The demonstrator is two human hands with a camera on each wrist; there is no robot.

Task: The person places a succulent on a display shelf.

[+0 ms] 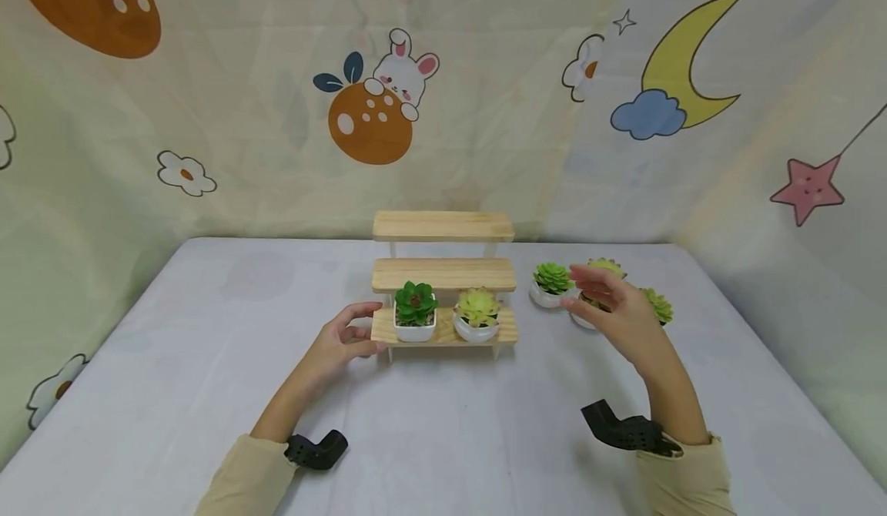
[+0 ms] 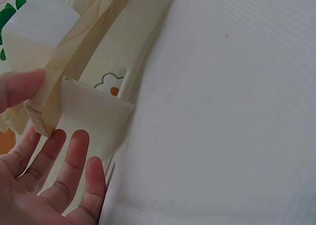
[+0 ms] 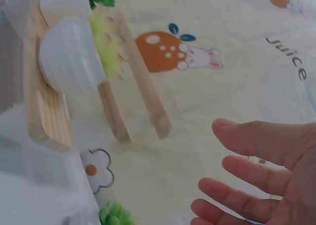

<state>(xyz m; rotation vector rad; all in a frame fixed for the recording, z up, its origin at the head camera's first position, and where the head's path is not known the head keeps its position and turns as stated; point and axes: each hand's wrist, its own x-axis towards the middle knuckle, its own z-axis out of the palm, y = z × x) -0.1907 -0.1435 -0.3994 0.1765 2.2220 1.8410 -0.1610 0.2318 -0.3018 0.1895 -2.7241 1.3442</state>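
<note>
A three-tier wooden display stand stands at the back middle of the table. On its lowest tier are a dark green potted succulent in a square white pot and a yellow-green potted succulent in a round one. My left hand holds the left end of that tier, its thumb on the plank's front edge and the other fingers around the plank's end. My right hand hovers over several more potted succulents at the right, partly hiding them. Nothing is in it; its fingers are spread and relaxed.
Right of the stand, a bright green succulent sits in a round white pot. Another succulent shows behind the right wrist. A white cloth covers the table, and a printed curtain hangs behind it.
</note>
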